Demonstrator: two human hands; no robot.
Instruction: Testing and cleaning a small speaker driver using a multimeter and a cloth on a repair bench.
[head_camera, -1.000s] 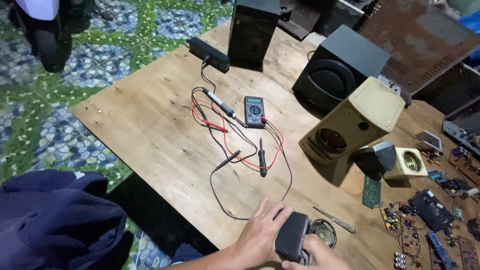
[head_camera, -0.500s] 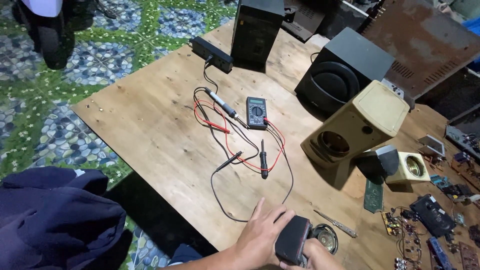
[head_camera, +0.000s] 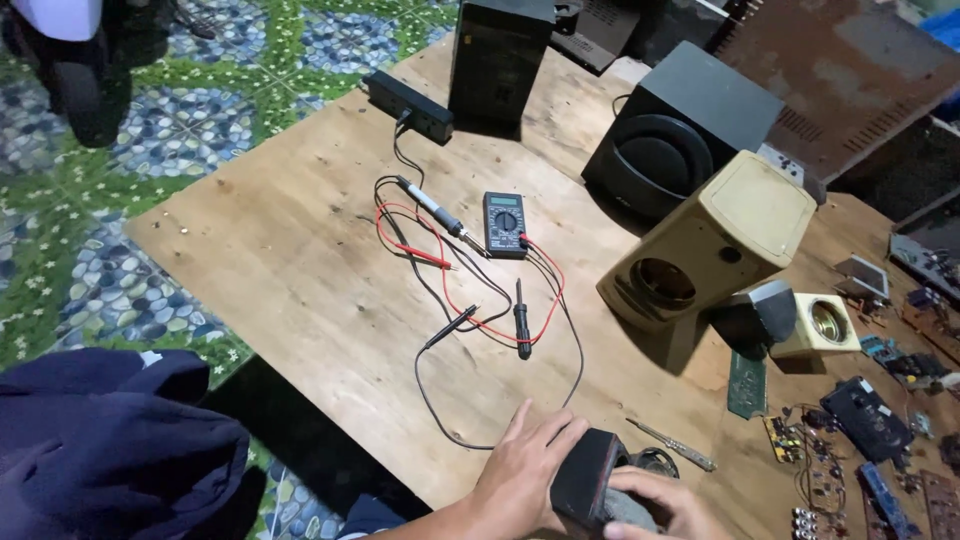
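Note:
Both my hands are at the table's near edge around a small dark speaker box (head_camera: 585, 478). My left hand (head_camera: 525, 460) lies against its left side. My right hand (head_camera: 665, 505) grips it from below and the right; a round speaker part (head_camera: 655, 462) shows just behind it. A small screwdriver (head_camera: 672, 444) lies just beyond my right hand. Further out on the plywood table (head_camera: 290, 270) lie a black multimeter (head_camera: 505, 223) with red and black leads (head_camera: 520, 320) and a soldering iron (head_camera: 432, 207).
A cream speaker cabinet (head_camera: 715, 250) lies tilted at the right, with a black subwoofer (head_camera: 680, 130) and a tall black speaker (head_camera: 498, 60) behind. A small cream speaker (head_camera: 820, 325) and circuit boards (head_camera: 870, 410) crowd the right side. A black power strip (head_camera: 408, 104) sits far left. Dark cloth (head_camera: 110, 450) lies bottom left.
The view has shifted slightly. My hands stay on the small dark speaker box, and my right hand has wrapped further around it.

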